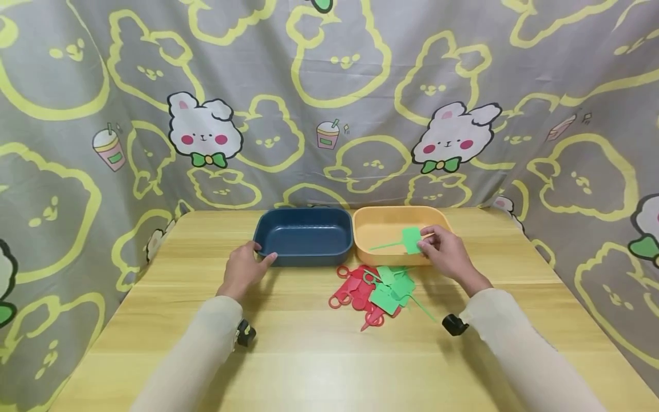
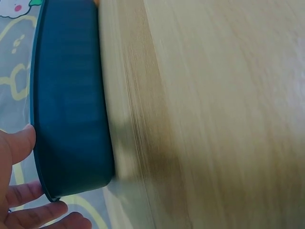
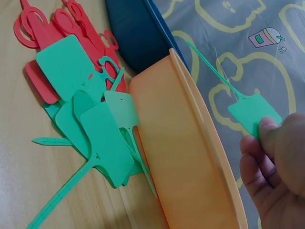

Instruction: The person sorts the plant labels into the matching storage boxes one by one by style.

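Observation:
My right hand [image 1: 447,252] pinches a green tag [image 1: 412,239] with a long thin tail between thumb and fingers, above the yellow bin [image 1: 437,213]. In the right wrist view, that tag [image 3: 255,113] is off the table, its tail pointing away from the fingers. My left hand [image 1: 246,269] holds the front left corner of the dark blue bin [image 1: 309,260]. The left wrist view has the thumb against the rim of the blue bin [image 2: 71,105] and the fingers round its corner. Several green tags [image 1: 386,297] and red tags [image 1: 355,286] lie heaped before the bins.
Both bins stand side by side at the back of the wooden table [image 1: 288,355]. Behind them hangs a grey patterned cloth [image 1: 278,74], which also covers both sides. The tag heap lies close to the yellow bin's front wall.

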`<state>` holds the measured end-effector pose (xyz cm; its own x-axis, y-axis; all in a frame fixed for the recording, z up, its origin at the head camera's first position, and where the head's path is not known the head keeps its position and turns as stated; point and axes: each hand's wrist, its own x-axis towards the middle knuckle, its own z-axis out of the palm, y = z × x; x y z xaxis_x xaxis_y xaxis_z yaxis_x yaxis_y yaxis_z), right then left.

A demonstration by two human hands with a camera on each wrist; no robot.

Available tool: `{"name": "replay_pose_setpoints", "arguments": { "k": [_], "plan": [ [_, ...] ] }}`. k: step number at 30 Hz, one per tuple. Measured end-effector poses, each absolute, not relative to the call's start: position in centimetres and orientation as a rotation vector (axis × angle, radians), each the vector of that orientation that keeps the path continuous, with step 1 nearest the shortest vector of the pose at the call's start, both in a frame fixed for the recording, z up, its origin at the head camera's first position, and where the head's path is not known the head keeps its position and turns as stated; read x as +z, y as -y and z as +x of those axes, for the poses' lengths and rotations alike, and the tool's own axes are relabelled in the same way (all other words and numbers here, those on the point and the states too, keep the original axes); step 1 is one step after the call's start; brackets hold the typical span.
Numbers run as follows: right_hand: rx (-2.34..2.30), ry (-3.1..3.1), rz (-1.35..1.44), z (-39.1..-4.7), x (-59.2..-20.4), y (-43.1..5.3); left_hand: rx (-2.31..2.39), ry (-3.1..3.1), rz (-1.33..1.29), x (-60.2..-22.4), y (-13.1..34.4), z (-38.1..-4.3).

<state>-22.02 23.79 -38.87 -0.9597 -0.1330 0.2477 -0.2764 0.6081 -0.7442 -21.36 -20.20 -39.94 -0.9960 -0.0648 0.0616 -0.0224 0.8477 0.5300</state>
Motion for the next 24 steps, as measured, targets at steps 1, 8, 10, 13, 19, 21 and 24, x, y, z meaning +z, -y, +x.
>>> {"name": "replay_pose_setpoints", "arguments": {
  "k": [1,8,10,13,19,21,24],
  "plan": [
    [1.28,2.669,0.315,-22.0,-39.0,-23.9,-0.843,2.95,0.066,-40.0,20.1,-21.3],
    [1.294,2.687,0.247,-22.2,-39.5,-24.5,-0.844,2.958,0.089,-40.5,19.8,-21.2],
    [1.288,2.692,0.232,-22.2,-39.6,-24.6,-0.845,2.959,0.083,-40.6,19.8,-21.2],
    [1.256,2.696,0.226,-22.5,-39.6,-24.7,-0.847,2.949,0.082,-40.8,19.7,-21.2],
    [1.231,2.694,0.238,-23.4,-39.3,-24.4,-0.83,2.927,0.091,-40.7,20.0,-21.4],
    [1.249,2.694,0.232,-23.7,-39.2,-24.4,-0.825,2.923,0.085,-40.6,20.1,-21.4],
    [1.277,2.696,0.223,-23.9,-39.2,-24.6,-0.82,2.925,0.079,-40.6,20.2,-21.4]
  ]
}}
